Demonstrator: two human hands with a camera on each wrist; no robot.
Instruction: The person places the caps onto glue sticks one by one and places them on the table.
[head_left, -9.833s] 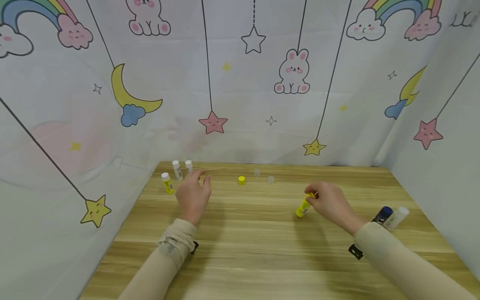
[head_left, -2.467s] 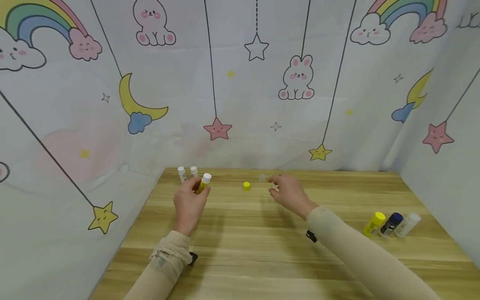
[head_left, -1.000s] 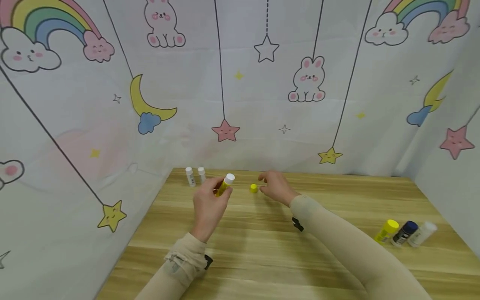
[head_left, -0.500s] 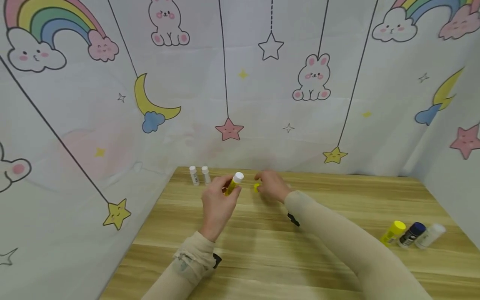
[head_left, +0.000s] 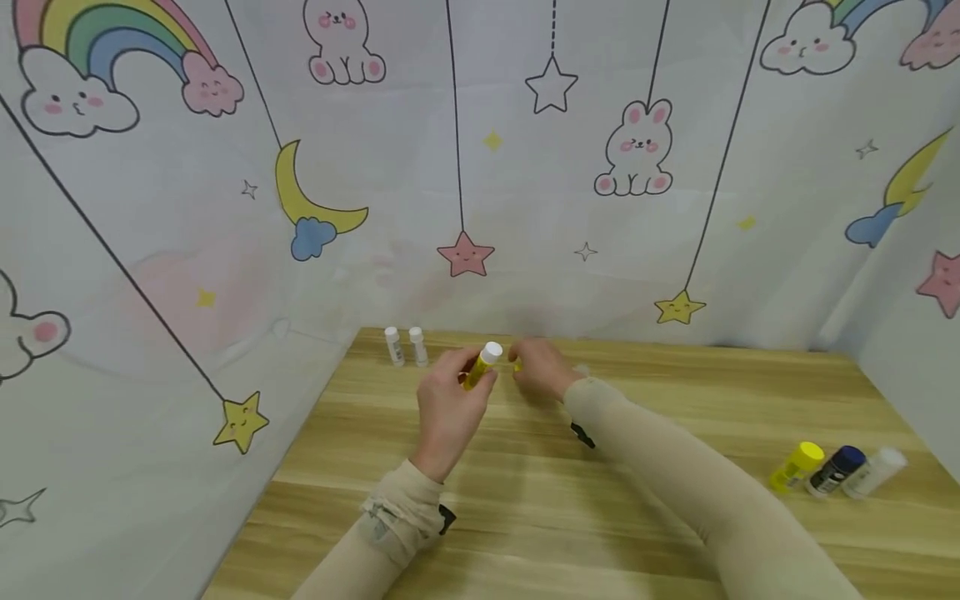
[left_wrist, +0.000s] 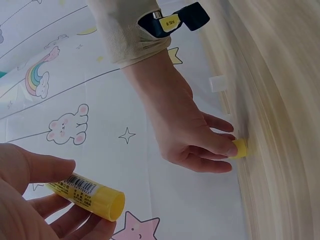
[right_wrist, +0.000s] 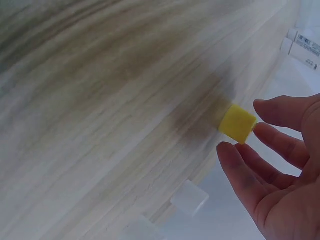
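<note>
My left hand (head_left: 450,404) grips a yellow glue stick (head_left: 480,372) with a white cap, tilted and held above the table. In the left wrist view the barcode label and yellow bottom end of that glue stick (left_wrist: 92,196) show past the fingers. My right hand (head_left: 542,368) is low at the back of the table, around a small yellow cap (right_wrist: 237,124) that stands on the wood. Thumb and fingers lie on either side of this cap; the right wrist view shows a gap between them and it. In the head view the hand hides most of the cap.
Two white glue sticks (head_left: 395,347) stand at the back left. At the right are a yellow glue stick (head_left: 797,467), a dark blue-capped one (head_left: 836,472) and a white one (head_left: 876,473). Two translucent caps, one a pale cap (right_wrist: 190,198), sit near my right hand. A patterned cloth (head_left: 480,200) borders the table.
Over the last seconds my left hand has picked up the yellow glue stick and carried it rightward. My right hand has left the yellow glue stick at the right and moved left to the yellow cap.
</note>
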